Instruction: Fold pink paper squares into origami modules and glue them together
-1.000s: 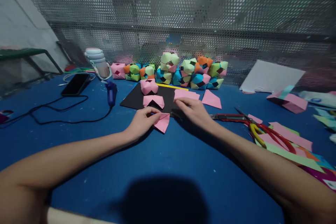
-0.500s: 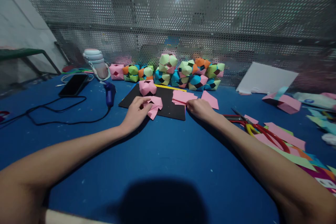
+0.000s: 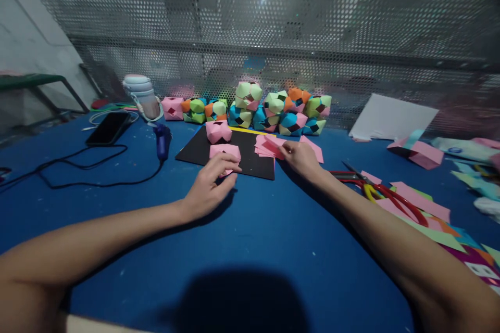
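My left hand (image 3: 209,187) hovers at the near edge of a black sheet (image 3: 253,161) with its fingers loosely bent and apart. Its fingertips touch a folded pink paper piece (image 3: 225,152) lying there. A second folded pink piece (image 3: 219,130) sits just behind it. My right hand (image 3: 302,158) rests at the sheet's right corner. Its thumb and fingers pinch the top sheet of a small stack of pink paper squares (image 3: 267,144).
Colourful folded paper cubes (image 3: 273,112) line the perforated metal wall. A phone (image 3: 109,127), a black cable (image 3: 78,171), a blue tool (image 3: 163,140) and a bottle (image 3: 142,96) lie left. Red-and-yellow scissors (image 3: 386,195), paper strips (image 3: 425,208) and a white sheet (image 3: 390,117) lie right.
My left hand carried a folded pink piece forward onto the black sheet, let go and drew back. My right hand moved up to the pink stack and pinched its top sheet.
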{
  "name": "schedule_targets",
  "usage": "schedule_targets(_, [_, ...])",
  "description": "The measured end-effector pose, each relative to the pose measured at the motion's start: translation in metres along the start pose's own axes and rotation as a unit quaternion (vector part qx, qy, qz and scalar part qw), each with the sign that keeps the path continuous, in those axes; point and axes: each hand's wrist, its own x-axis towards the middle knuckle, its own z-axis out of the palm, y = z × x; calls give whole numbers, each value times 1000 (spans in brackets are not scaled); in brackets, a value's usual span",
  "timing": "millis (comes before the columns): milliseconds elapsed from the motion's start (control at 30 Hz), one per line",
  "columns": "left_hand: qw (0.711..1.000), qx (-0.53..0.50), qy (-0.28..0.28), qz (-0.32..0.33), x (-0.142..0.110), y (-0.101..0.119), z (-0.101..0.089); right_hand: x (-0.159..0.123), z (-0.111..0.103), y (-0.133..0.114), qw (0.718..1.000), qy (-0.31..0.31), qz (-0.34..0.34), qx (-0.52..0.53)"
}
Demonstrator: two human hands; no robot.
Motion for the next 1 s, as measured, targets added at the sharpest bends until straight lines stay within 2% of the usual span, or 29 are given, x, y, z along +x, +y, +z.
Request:
schedule_targets(67, [996, -52, -50, -52, -4, 2, 3, 0, -10, -7, 999, 32, -3, 7])
schedule_targets(133, [980, -118, -87, -138, -6, 2, 7, -3, -29, -20, 997, 64, -22, 29])
schedule_targets(200, [951, -204, -76, -218, -6, -1, 11, -8, -55, -35, 982, 113, -69, 131])
schedule_targets(233, [935, -253, -50, -244, -5, -3, 12, -12, -70, -43, 972, 104, -88, 189])
schedule_targets(333, [885, -376, 31, -273, 0, -9, 15, -24, -107, -61, 942, 23, -90, 323])
schedule_targets(400, [862, -413, 50, -289, 2, -12, 15, -28, -117, -67, 925, -45, -87, 367])
schedule_targets(467, [843, -431, 40, -320, 3, -14, 14, -27, -112, -67, 911, -102, -86, 390])
schedule_targets(567, [822, -450, -7, -348, 3, -16, 12, -21, -85, -62, 897, -190, -76, 392])
schedule_targets(600, [829, -440, -19, -346, 3, -17, 12, -19, -75, -59, 896, -210, -66, 386])
schedule_targets(667, [861, -376, -33, -342, 1, -17, 13, -16, -58, -53, 893, -249, -57, 371])
schedule_targets(767, [905, -245, -60, -342, -1, -15, 14, -15, -45, -48, 884, -302, -77, 349])
schedule_targets(900, [924, -186, -130, -307, 1, -14, 12, -21, -38, -52, 876, -327, -75, 346])
schedule_targets(1000, [938, -155, -153, -269, 5, -15, 7, -27, -32, -57, 860, -322, -68, 391])
